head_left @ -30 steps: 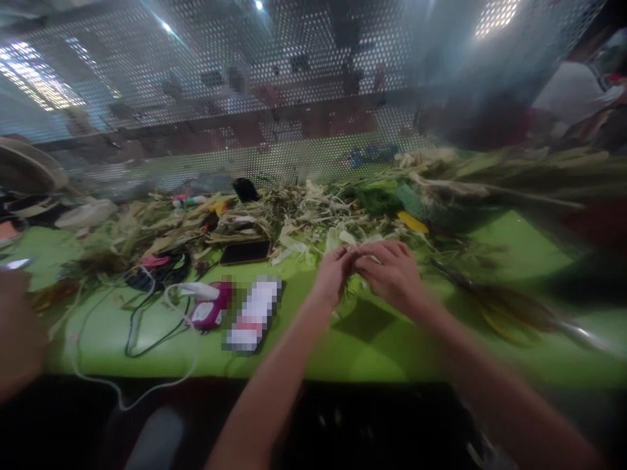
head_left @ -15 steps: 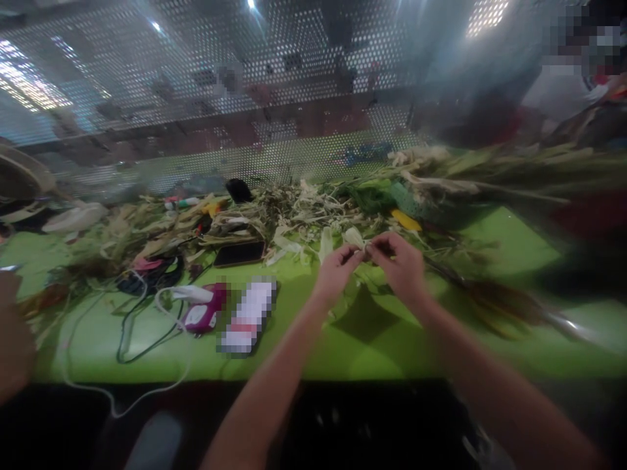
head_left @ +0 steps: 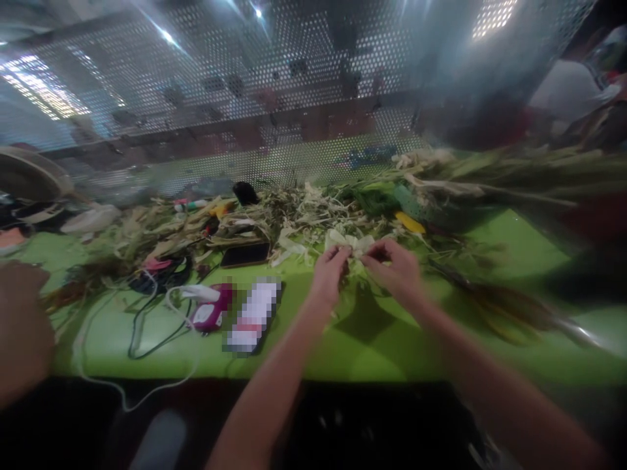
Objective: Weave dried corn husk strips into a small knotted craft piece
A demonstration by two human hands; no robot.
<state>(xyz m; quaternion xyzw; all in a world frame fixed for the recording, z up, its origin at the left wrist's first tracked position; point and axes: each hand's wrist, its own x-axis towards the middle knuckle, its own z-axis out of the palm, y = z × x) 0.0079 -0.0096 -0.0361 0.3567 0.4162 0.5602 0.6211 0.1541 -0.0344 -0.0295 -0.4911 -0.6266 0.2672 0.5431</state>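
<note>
Pale, petal-like strips of dried husk fan out above my fingertips, bunched like a flower. My left hand pinches the bunch at its base. From the other side my right hand pinches the same bunch, thumb and forefinger closed. The exact grip point is small and partly hidden by the fingers. Just behind both hands lies a heap of dry husk and fibre scraps, and loose pale strips rest to the left.
On the green table lie a phone with a lit screen, a dark phone, a purple device with cables, and a yellow object. Long dry stalks are at right. Another person's arm reaches in at left.
My fingers have shifted slightly on the bunch, my left hand turning more upright. The pale strips now spread wider above the fingertips. The view has moved slightly left.
</note>
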